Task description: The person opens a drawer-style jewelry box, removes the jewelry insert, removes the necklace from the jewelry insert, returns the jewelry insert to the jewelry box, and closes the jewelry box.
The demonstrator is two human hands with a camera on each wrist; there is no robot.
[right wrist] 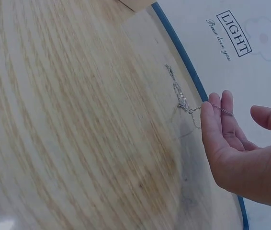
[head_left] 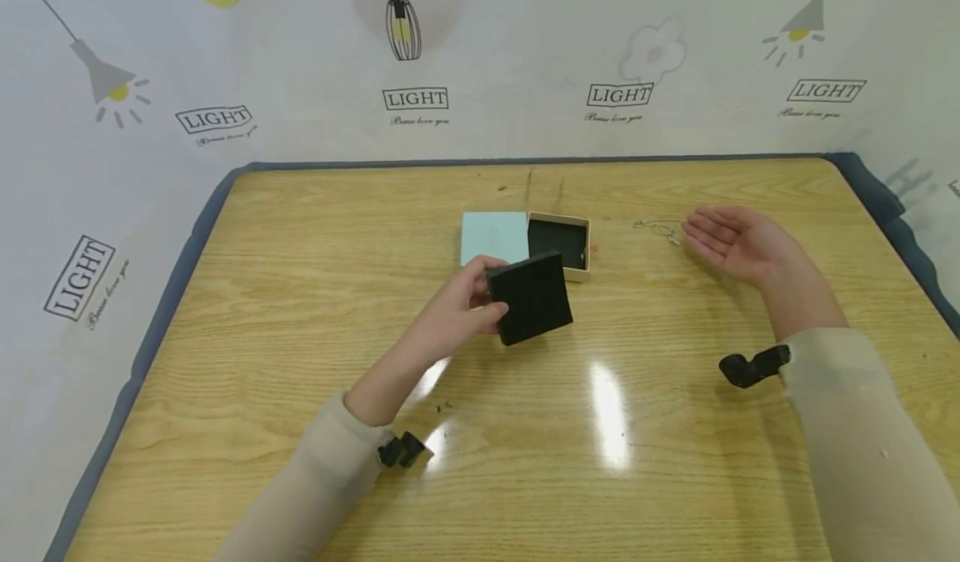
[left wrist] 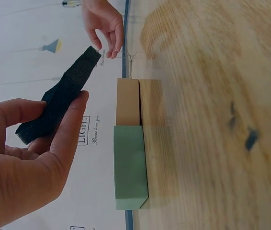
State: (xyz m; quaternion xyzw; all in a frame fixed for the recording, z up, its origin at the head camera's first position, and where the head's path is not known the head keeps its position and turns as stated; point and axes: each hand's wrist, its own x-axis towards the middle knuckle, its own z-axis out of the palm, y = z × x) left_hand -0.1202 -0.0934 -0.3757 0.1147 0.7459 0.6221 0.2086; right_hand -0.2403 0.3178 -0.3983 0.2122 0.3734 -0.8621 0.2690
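My left hand (head_left: 453,308) pinches a square black foam pad (head_left: 534,302) by its left edge, thumb on the near face, and holds it tilted above the table. Beyond the pad lies a small jewelry box with a pale blue sleeve (head_left: 493,235) and a tan drawer (head_left: 583,273) pulled out to the right, black inside. My right hand (head_left: 738,243) has its palm turned up and its fingers extended toward a thin silver chain necklace (head_left: 658,228). In the right wrist view, one strand of the necklace (right wrist: 178,91) runs across the fingers; the rest is bunched beside them.
The wooden table (head_left: 300,295) has a dark blue border (head_left: 375,163) along its back edge. Behind it stands a pale wall covering (head_left: 517,62) printed with lamps. Small dark marks (head_left: 442,408) and bright reflections show on the tabletop.
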